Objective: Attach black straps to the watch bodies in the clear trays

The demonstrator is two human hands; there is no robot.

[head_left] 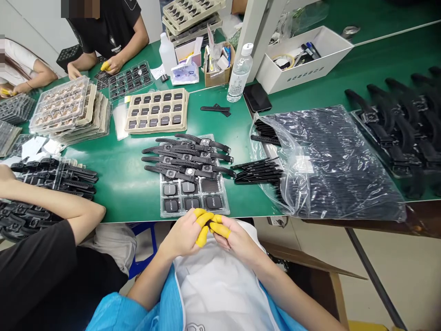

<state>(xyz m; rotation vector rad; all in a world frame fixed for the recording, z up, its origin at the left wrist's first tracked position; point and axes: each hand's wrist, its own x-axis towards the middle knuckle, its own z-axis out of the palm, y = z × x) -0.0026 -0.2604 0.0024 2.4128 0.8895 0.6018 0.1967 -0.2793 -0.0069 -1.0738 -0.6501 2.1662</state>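
My left hand (188,234) and my right hand (232,236), both in yellow finger cots, meet just off the table's front edge. Their fingers are closed around a small black piece (209,224), mostly covered by the fingertips, so its kind cannot be made out. Directly beyond them lies a clear plastic tray (226,202). Square black watch bodies (192,203) sit in its nearer pockets. Across its far part, several watches with black straps (188,158) lie in overlapping rows. To the right, loose black straps (258,171) spill from a big clear plastic bag (344,161).
Behind the tray stands a beige tray (156,130) of square black pieces. A water bottle (240,73), a phone (257,97) and a white box (303,69) are farther back. Stacked trays (69,110) and a co-worker's arm (51,197) are at left; more watches (396,119) lie right.
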